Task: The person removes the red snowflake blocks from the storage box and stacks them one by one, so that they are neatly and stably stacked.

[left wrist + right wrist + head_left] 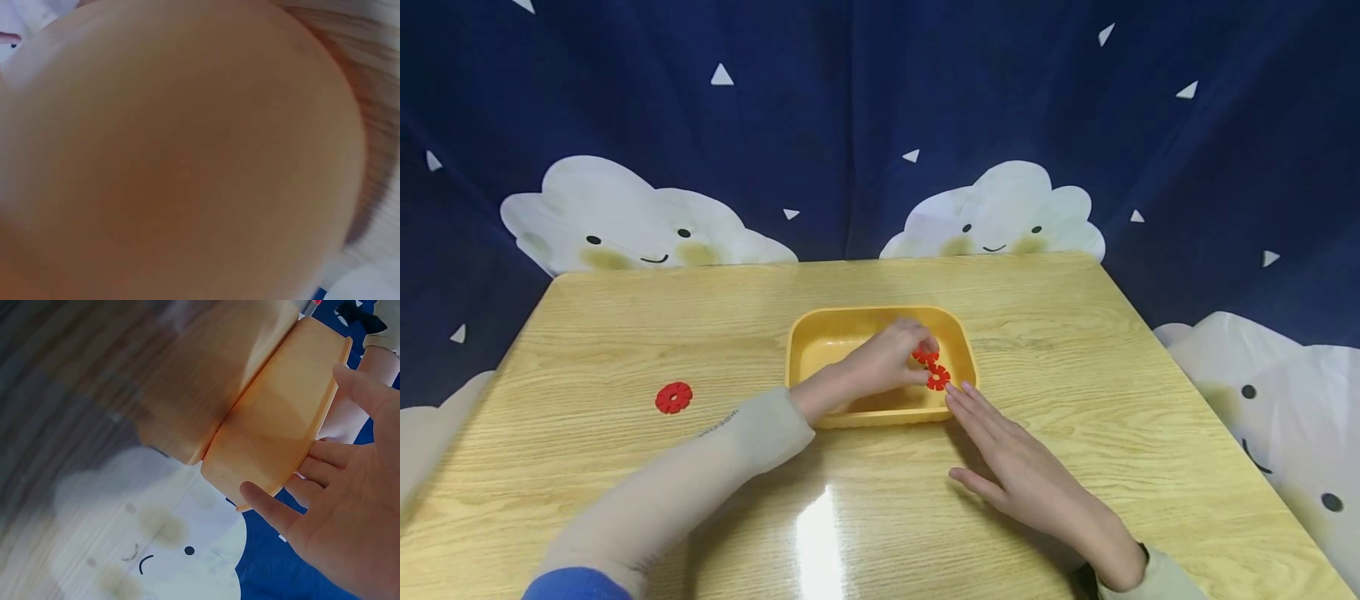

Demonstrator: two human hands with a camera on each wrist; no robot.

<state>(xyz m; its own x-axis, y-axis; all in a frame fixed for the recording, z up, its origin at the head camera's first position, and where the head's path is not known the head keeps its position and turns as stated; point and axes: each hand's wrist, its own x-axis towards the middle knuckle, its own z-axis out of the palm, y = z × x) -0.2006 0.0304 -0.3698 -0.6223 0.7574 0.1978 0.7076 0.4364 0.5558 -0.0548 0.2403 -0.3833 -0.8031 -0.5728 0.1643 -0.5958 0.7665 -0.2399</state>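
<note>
Bent at the fingers, the person's left hand (887, 354) pinched an upper red disc (926, 357) over one yellow tray (880, 417), with a lower red disc (943, 372) just beyond its thumb, though whether those two were joined could not be told. One more red disc (666, 402), third of three in sight, lay on the table (1052, 333), left of that hand and well apart, while one right hand (1026, 475) stretched its fingers straight, thumb spread, to the tray's near right corner.

Visible are three red, round, notched plastic discs (682, 396), one yellow rectangular plastic tray (880, 417), one pale wood-grained table (1060, 333), one dark-blue fabric backdrop (820, 108), one left hand (889, 360) and one right hand (1021, 473).
</note>
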